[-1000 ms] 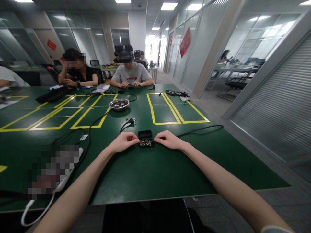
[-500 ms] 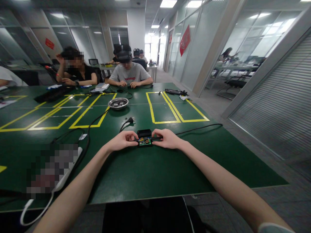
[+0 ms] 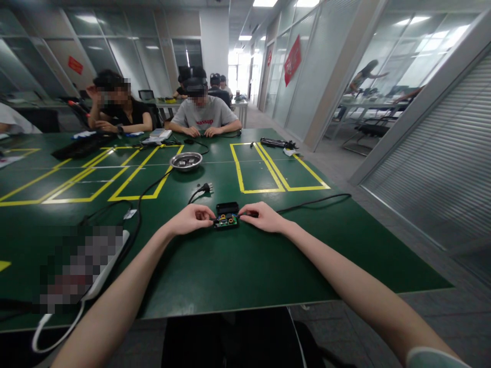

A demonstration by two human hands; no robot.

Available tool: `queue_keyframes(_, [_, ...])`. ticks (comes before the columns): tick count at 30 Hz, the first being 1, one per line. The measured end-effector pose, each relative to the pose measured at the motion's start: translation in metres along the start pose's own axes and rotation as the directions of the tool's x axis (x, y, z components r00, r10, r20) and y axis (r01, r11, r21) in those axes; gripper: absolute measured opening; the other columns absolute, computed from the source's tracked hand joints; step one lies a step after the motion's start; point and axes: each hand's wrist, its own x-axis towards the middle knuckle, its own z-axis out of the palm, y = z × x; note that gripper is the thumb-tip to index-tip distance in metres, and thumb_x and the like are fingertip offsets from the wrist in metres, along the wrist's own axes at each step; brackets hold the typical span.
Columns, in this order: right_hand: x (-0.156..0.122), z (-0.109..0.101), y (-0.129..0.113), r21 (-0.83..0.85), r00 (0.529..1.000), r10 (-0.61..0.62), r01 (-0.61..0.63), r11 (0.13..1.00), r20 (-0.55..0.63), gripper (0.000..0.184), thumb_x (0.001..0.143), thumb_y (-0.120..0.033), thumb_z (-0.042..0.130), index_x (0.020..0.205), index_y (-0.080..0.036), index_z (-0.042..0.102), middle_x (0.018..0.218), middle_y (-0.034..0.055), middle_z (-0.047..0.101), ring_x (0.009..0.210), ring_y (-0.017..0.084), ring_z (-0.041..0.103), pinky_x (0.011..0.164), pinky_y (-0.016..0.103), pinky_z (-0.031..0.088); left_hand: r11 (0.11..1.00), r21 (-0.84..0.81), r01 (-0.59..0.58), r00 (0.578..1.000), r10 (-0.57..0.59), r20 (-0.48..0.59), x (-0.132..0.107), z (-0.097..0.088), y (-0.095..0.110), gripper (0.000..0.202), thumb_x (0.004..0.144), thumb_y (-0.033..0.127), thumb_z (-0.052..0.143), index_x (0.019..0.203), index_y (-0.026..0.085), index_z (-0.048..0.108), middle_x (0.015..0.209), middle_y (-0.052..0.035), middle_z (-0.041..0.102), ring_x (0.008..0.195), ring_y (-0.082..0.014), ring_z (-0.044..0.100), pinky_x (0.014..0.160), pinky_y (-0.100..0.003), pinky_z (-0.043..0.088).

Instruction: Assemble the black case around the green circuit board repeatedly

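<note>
A green circuit board with ring-shaped coils sits in a small black case on the table. A black case half lies just behind it. My left hand is closed at the board's left end, pinching a black cable whose end is mostly hidden by the fingers. At the right end, my right hand pinches another black cable, which runs out to the right over the table. Behind my left hand rests a black plug on its cord.
On the green table are a metal bowl with small metal parts, a white power strip at left, and a folded black tripod-like item. Yellow tape marks rectangles. A person in a grey shirt sits opposite; another sits to the left.
The board and case have shifted slightly left. My right fingers sit a little higher on their cable, and my left hand has moved slightly left.
</note>
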Motion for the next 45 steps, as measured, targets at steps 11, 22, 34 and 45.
queue_keyframes(11, [-0.002,-0.002,-0.005,-0.251,0.981,-0.191,0.191,0.949,0.027,0.024,0.099,-0.030,0.059,0.105,-0.019,0.079,0.096,0.0093,0.078,0.085,0.020,0.072,0.078,0.030,0.051,0.998,0.059,-0.017,1.000,0.016,0.027,-0.002,-0.001,0.005,0.032,0.071,0.041,0.078,0.089,0.014,0.074,0.070,0.0010,0.066,0.060,-0.0114,0.053,0.056,-0.022,0.039])
queue_keyframes(22, [0.001,0.007,-0.004,-0.149,0.992,-0.124,0.128,0.980,0.036,0.019,0.097,-0.026,0.063,0.103,-0.021,0.080,0.094,0.0063,0.078,0.082,0.018,0.071,0.078,0.028,0.050,0.999,0.043,0.014,0.999,-0.015,0.032,-0.001,0.000,-0.002,0.033,0.073,0.045,0.078,0.085,0.015,0.076,0.076,-0.0025,0.073,0.064,-0.0138,0.058,0.060,-0.024,0.043])
queue_keyframes(34, [0.000,-0.001,-0.002,-0.245,0.974,-0.218,0.228,0.942,0.069,0.014,0.093,-0.022,0.068,0.102,-0.019,0.079,0.103,0.0086,0.075,0.096,0.022,0.070,0.085,0.032,0.053,0.988,0.128,-0.087,0.996,0.086,0.015,0.002,0.005,-0.005,0.023,0.081,0.038,0.071,0.081,0.015,0.073,0.086,-0.0051,0.074,0.076,-0.0177,0.062,0.072,-0.028,0.048])
queue_keyframes(45, [0.002,0.003,0.005,-0.287,0.981,-0.182,0.155,0.945,-0.072,0.019,0.097,-0.025,0.062,0.106,-0.020,0.078,0.104,0.0081,0.073,0.098,0.021,0.069,0.089,0.033,0.054,0.923,0.336,-0.189,0.957,0.250,-0.148,0.007,0.011,-0.008,0.023,0.087,0.035,0.062,0.085,0.018,0.077,0.088,-0.0055,0.074,0.077,-0.0190,0.062,0.073,-0.029,0.047])
